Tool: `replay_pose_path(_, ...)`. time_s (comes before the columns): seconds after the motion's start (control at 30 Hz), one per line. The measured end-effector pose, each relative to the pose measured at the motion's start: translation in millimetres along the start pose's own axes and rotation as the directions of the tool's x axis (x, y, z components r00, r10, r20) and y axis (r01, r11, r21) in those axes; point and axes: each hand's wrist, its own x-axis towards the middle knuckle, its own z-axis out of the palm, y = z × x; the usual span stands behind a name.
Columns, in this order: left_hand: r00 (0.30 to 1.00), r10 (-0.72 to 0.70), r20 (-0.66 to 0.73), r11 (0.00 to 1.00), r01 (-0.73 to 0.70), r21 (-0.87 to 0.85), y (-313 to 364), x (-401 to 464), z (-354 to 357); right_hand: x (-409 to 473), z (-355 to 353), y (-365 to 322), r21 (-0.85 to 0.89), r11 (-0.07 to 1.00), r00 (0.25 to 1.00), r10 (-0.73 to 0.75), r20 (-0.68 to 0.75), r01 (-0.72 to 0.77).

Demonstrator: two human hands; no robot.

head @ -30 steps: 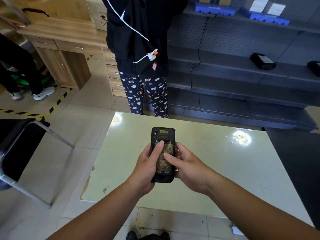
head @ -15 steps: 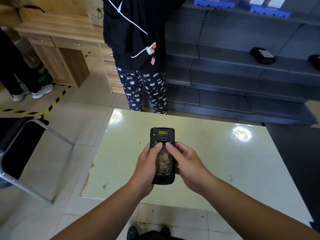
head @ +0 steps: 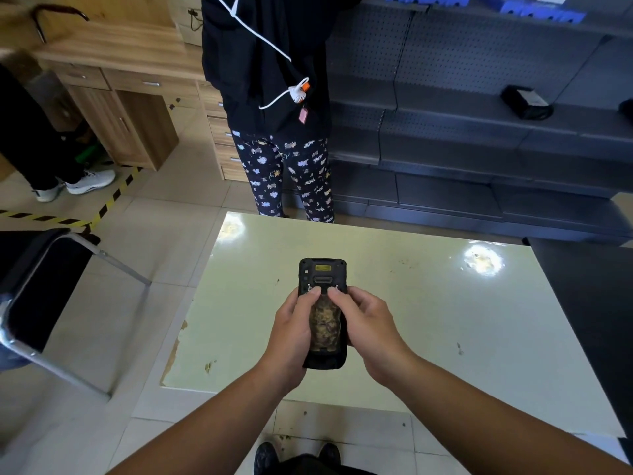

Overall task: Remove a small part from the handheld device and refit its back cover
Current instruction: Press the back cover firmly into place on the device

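I hold a black handheld device [head: 322,272] upright above the pale green table [head: 428,313], its back facing me. A worn, mottled yellow-brown panel [head: 324,320] covers the middle of the back. My left hand [head: 291,334] grips the device's left side and my right hand [head: 368,323] grips its right side. Both thumbs press side by side on the upper edge of that panel, just below a small slot and a yellow label. No loose part or separate cover is visible.
A person in a black top and patterned trousers [head: 291,180] stands at the table's far edge. Grey shelving [head: 479,132] runs behind. A metal-framed chair [head: 41,286] is on the left, a wooden desk [head: 113,80] beyond, and a dark surface [head: 596,303] on the right.
My right thumb moved up from the middle of the back panel to its upper edge, beside my left thumb. The device stays in both hands.
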Motion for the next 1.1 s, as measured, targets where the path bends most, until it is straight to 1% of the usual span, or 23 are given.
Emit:
replay_pose_path(0.1,0.997,-0.054,-0.052,0.998,0.056,0.029,0.6,2.9,-1.2,3.2,0.7,0.5,-0.115,0.993,0.998,-0.029,-0.058,0.022)
replay_pose_path(0.2,0.995,-0.066,-0.079,0.996,0.071,0.059,1.2,4.9,-0.9,5.4,1.8,2.9,-0.157,0.987,0.995,-0.059,-0.083,0.045)
replay_pose_path(0.33,0.990,-0.069,-0.119,0.992,0.081,0.095,1.1,4.6,2.9,8.5,4.4,1.1,-0.166,0.986,0.994,-0.038,-0.100,0.021)
replay_pose_path(0.43,0.984,-0.096,-0.148,0.988,0.112,0.105,2.4,4.0,5.0,12.6,4.9,-0.2,-0.146,0.989,0.993,0.021,-0.115,-0.038)
replay_pose_path(0.53,0.975,-0.139,-0.175,0.982,0.158,0.100,3.3,3.5,4.1,13.0,5.7,-1.7,-0.122,0.989,0.993,0.069,-0.093,-0.080)
replay_pose_path(0.67,0.970,-0.153,-0.188,0.980,0.173,0.097,2.4,1.4,2.5,13.9,5.2,1.6,-0.138,0.987,0.996,0.071,-0.061,-0.079)
replay_pose_path(0.9,0.966,-0.181,-0.185,0.974,0.202,0.099,1.7,-2.5,0.8,12.1,6.7,5.5,-0.139,0.985,0.994,0.090,-0.057,-0.097)
replay_pose_path(1.1,0.967,-0.201,-0.155,0.969,0.220,0.112,-2.5,-3.2,-2.9,10.8,8.1,10.1,-0.151,0.982,0.993,0.106,-0.057,-0.113)
